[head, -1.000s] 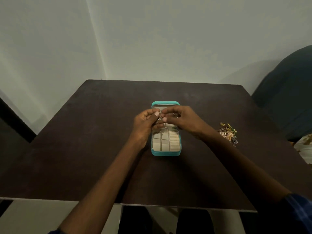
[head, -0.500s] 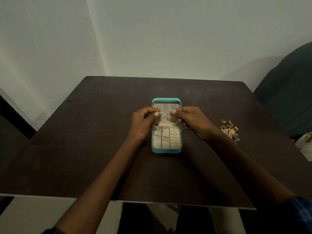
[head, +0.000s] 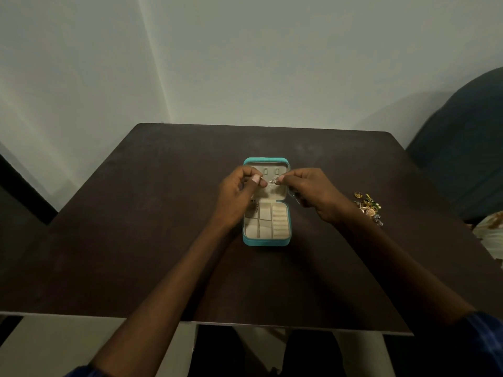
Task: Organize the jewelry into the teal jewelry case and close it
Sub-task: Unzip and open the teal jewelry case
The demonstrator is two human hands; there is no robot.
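The teal jewelry case [head: 265, 242] lies open in the middle of the dark table [head: 136, 227], its lid [head: 265, 160] raised at the far side and cream compartments showing below. My left hand [head: 239, 195] and my right hand [head: 307, 193] are held over the lid's inside. Between their fingertips they pinch a thin silvery chain [head: 272, 181], pulled sideways in front of the lid's small hooks. A small dark piece lies in the case's upper left compartment, partly behind my left hand. A pile of loose jewelry [head: 368, 206] sits on the table, right of my right wrist.
A dark blue chair back [head: 462, 148] stands at the table's right side, with light patterned cloth [head: 490, 235] below it. Pale walls rise behind the table. The table's near edge runs across the lower part of the view.
My hands have drawn apart and moved up from over the compartments to the lid, stretching the chain between them. The camera view has shifted slightly.
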